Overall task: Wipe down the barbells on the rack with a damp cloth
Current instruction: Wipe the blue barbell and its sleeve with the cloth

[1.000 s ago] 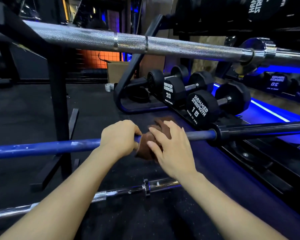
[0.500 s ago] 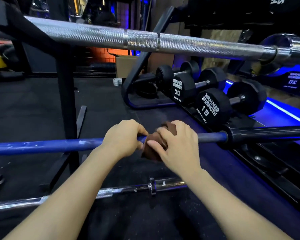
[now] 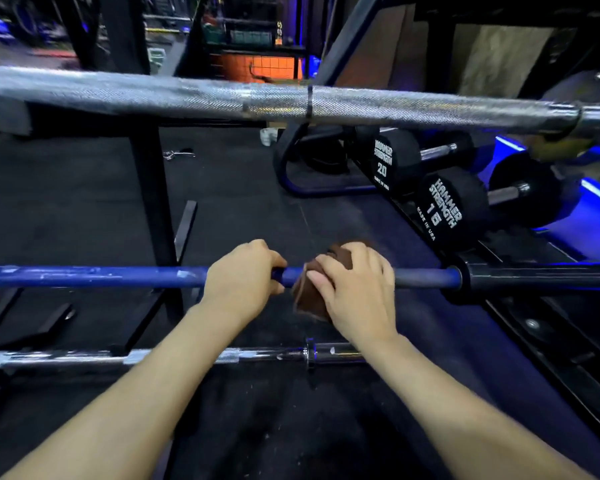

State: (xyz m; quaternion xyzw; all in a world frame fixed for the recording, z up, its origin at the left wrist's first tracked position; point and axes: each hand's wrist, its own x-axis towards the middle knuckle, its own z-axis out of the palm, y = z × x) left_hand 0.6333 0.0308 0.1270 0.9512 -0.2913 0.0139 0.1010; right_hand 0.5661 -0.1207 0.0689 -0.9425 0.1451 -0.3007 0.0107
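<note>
Three barbells on rack, two dumbbells behind.
Left hand (image 3: 245, 277) grips scuffed blue barbell (image 3: 94, 276); right hand (image 3: 355, 289) clutches brown cloth (image 3: 309, 299) around it.

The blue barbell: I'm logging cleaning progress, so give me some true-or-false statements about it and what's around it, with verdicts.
1. The right hand presses a brown cloth around the blue barbell. True.
2. The left hand hangs free of the bar. False: it grips the blue barbell just left of the cloth.
3. A silver barbell sits above the blue one. True.
4. The nearest dumbbell is marked 50. False: it reads 15.
5. The cloth is white. False: it is brown.
</note>
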